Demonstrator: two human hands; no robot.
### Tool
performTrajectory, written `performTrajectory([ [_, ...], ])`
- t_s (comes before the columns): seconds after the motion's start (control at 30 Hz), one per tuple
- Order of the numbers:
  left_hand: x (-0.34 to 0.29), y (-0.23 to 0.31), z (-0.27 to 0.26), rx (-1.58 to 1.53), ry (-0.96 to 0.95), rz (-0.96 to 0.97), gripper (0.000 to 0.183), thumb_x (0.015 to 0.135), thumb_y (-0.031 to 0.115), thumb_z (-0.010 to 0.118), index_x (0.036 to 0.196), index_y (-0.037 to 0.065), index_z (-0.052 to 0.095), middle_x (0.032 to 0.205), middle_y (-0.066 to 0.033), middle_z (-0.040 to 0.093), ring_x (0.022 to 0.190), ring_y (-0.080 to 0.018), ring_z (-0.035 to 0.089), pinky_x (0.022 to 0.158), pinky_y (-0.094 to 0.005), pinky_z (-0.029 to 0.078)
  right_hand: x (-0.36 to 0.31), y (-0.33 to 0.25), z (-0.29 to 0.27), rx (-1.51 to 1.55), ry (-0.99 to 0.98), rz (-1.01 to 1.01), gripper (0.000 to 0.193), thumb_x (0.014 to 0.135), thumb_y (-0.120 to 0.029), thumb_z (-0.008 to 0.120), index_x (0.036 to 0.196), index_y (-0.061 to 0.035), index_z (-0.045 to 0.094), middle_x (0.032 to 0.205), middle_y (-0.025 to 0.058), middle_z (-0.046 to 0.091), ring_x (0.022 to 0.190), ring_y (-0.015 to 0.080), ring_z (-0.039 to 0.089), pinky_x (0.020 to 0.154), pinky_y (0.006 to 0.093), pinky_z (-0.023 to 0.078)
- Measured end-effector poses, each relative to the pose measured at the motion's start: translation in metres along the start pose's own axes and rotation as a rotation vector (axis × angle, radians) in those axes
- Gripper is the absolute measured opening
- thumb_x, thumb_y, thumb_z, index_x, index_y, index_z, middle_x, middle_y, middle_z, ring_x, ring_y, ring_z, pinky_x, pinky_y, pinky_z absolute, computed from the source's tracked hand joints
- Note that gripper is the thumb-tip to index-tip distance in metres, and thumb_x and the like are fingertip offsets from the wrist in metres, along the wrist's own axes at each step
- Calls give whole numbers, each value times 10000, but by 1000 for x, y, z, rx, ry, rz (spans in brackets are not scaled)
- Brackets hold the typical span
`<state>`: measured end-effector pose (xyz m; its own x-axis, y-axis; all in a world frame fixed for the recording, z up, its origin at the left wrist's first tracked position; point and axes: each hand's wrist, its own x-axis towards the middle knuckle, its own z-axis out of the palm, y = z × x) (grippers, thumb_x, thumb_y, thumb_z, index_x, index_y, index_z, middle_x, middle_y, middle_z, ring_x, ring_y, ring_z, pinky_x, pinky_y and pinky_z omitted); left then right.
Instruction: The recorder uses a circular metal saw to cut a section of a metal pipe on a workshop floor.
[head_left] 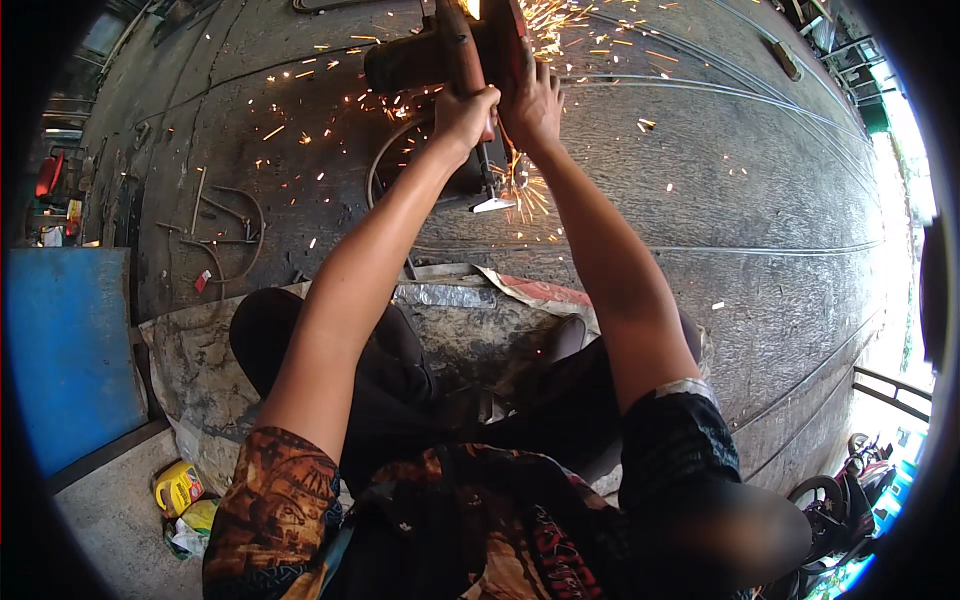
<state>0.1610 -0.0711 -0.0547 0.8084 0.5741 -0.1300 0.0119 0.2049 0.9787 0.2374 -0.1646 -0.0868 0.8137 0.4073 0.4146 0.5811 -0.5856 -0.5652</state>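
Note:
A cut-off saw with a dark motor body (405,65) and a red handle (460,55) runs at the top of the view, throwing bright sparks (560,30). My left hand (468,115) is closed around the red handle. Pressed against the saw's red guard (517,45), just right of the handle, is my right hand (533,108), its fingers stretched out and its thumb hidden. Below my hands, a pale metal foot (493,205) on a rod catches more sparks. The blade and the piece being cut cannot be made out.
Long thin metal rods (700,85) lie across the dark worn floor (780,300). Bent rods (235,235) rest at left, near a blue panel (70,350). A dirty cloth (210,350) lies under my legs. A yellow container (178,488) and a motorbike (840,500) stand nearby.

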Motion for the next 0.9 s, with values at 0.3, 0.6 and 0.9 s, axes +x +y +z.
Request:
performTrajectory([
  [0.3, -4, 2, 1, 6, 1, 20, 128, 739, 80, 661, 783, 32, 552, 620, -46, 573, 506, -135, 567, 468, -290, 461, -1, 0, 1, -42, 49, -43, 747, 875, -238, 583, 1515, -189, 201, 1279, 200, 462, 1147, 450, 469, 962, 577, 363],
  [0.6, 0, -4, -2, 8, 11, -19, 151, 743, 70, 664, 831, 31, 548, 633, -42, 581, 509, -134, 573, 464, -291, 458, -3, -5, -1, -50, 42, -47, 753, 875, -264, 590, 1515, -191, 199, 1244, 207, 469, 1135, 446, 473, 950, 576, 367],
  [0.9, -8, -22, -3, -6, 11, 13, 237, 742, 58, 661, 936, 18, 531, 662, -45, 579, 503, -121, 554, 439, -287, 442, -14, 5, 7, -32, 28, -22, 760, 870, -275, 602, 1512, -198, 203, 1310, 169, 458, 1137, 422, 474, 945, 562, 374],
])
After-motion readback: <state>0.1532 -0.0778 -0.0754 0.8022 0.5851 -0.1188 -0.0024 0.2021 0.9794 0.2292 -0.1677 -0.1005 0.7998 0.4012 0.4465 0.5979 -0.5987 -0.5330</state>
